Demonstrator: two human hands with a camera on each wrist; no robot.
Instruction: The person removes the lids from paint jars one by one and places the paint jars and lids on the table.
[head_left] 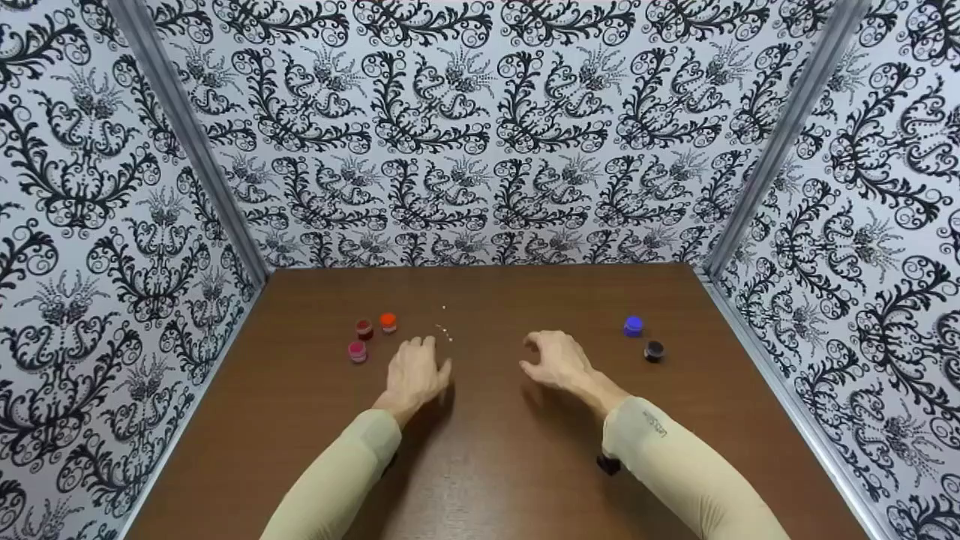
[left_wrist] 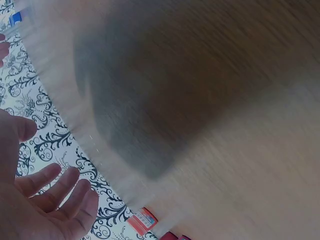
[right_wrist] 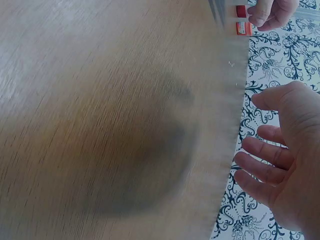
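My left hand (head_left: 415,373) hovers low over the wooden table, fingers loosely bent and holding nothing. Nearest to it, on its left, stand three small jars: an orange-lidded jar (head_left: 388,322), a dark red jar (head_left: 364,329) and a pinkish-red jar (head_left: 357,351). Just beyond its fingertips lie tiny white specks (head_left: 445,331). To the right my right hand (head_left: 556,360) is also held over the table, with spread, slightly curved fingers (right_wrist: 265,152) and an unfilled palm in the right wrist view. A blue jar (head_left: 633,325) and a black jar (head_left: 654,351) stand farther right of it.
The brown tabletop (head_left: 480,450) is bounded by metal rails along its left and right sides. Behind and beside it rise panels (head_left: 465,135) with a black floral pattern on white. Grey posts stand at both back corners.
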